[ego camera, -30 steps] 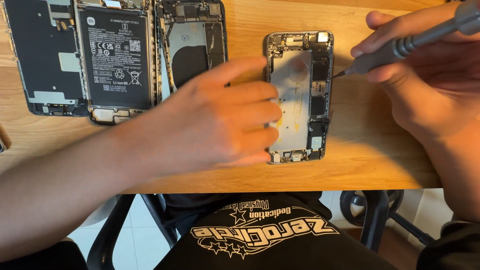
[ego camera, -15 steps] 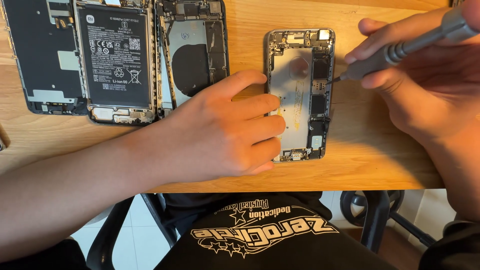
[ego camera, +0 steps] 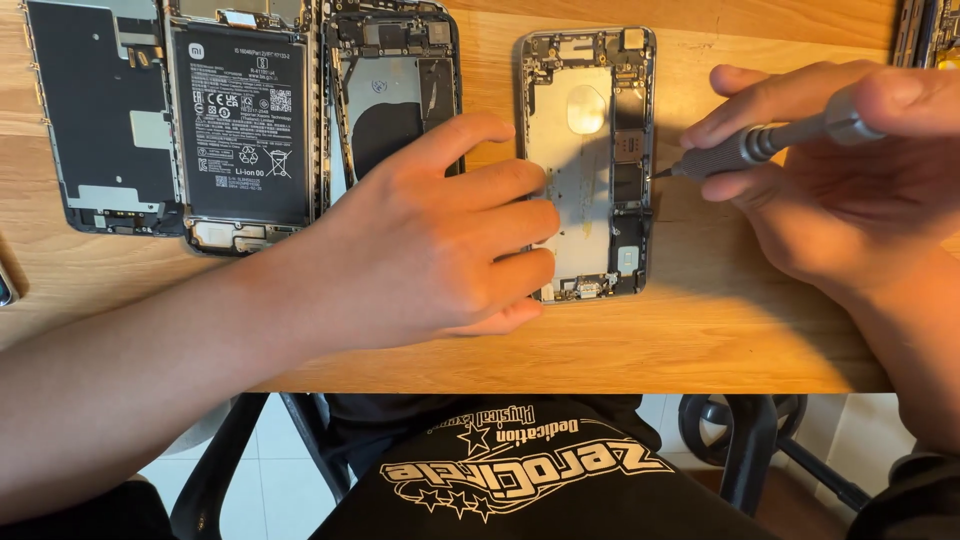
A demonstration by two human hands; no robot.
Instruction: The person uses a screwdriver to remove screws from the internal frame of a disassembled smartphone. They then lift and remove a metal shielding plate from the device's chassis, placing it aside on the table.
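Note:
An opened phone frame lies flat on the wooden table, its silver inner plate and small parts showing. My left hand rests palm down with its fingertips on the frame's left edge, holding nothing. My right hand grips a thin grey screwdriver, held nearly level. Its tip touches the right side of the frame about halfway down.
At the back left lie three more opened phones side by side: a dark chassis, one with a black battery, and one with a bare silver plate. Another device edge shows top right. A chair base stands below the table's edge.
The screwdriver tip has stayed at the frame's right side while my right hand shifted slightly lower. My left hand has kept its hold on the frame's left edge.

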